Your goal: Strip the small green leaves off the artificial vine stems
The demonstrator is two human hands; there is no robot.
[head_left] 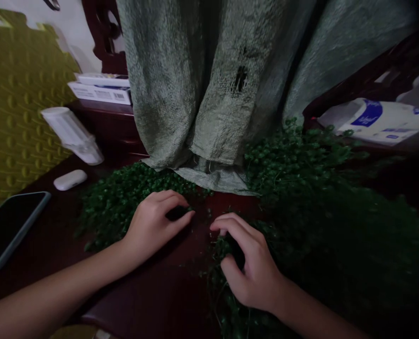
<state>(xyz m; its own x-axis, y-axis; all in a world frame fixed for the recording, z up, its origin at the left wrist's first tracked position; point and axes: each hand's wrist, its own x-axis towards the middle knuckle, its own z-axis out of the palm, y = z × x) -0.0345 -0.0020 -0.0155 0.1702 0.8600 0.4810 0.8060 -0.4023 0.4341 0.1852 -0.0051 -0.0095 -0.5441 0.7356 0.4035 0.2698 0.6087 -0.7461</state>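
My left hand (156, 219) hovers low over the dark red tabletop (152, 287), beside a heap of green sprigs (110, 202). Its fingers are bent, with the thumb apart and only a dark gap between. Curled round some loose green sprigs (225, 247) is my right hand (253, 263); stems trail below it, and its palm is hidden. Small plant bits lie on the wood between both hands. Behind them hangs a grey-green woven sack (223, 117) with a torn hole, its hem resting on the table. A larger green heap (301, 165) spreads to the right.
A phone (13, 230), a white earbud case (70, 180) and a white cylindrical container (73, 134) lie at the left. Flat boxes (101, 92) rest on a ledge near a yellow bumpy mat (21, 103). A tissue pack (382, 122) sits at the right.
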